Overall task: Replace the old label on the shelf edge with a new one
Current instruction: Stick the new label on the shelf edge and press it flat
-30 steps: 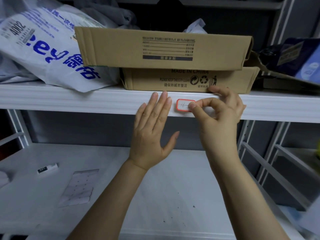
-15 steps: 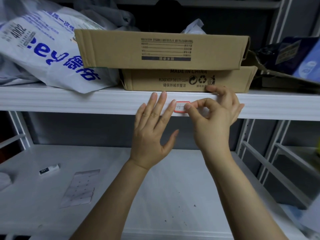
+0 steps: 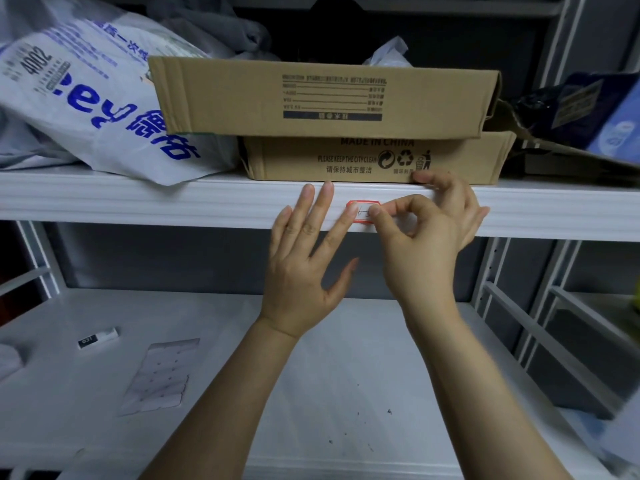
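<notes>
label (image 3: 362, 213): on shelf edge (image 3: 173, 209)
my left hand (image 3: 304, 268): flat, forefinger touching label
my right hand (image 3: 426, 247): pinching its right end

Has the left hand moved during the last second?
Yes: the left hand moved right along the shelf edge; its index fingertip now covers the red-bordered label's left end.

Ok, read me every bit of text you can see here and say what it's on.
"MADE IN CHINA": lower box.
"PLEASE KEEP THE CITY CLEAN", "请保持城市整洁": same box.
"4002": white bag.
Print on the upper box: too blurred to read.
Handwriting on the red-edged label: partly covered, unreadable.
</notes>
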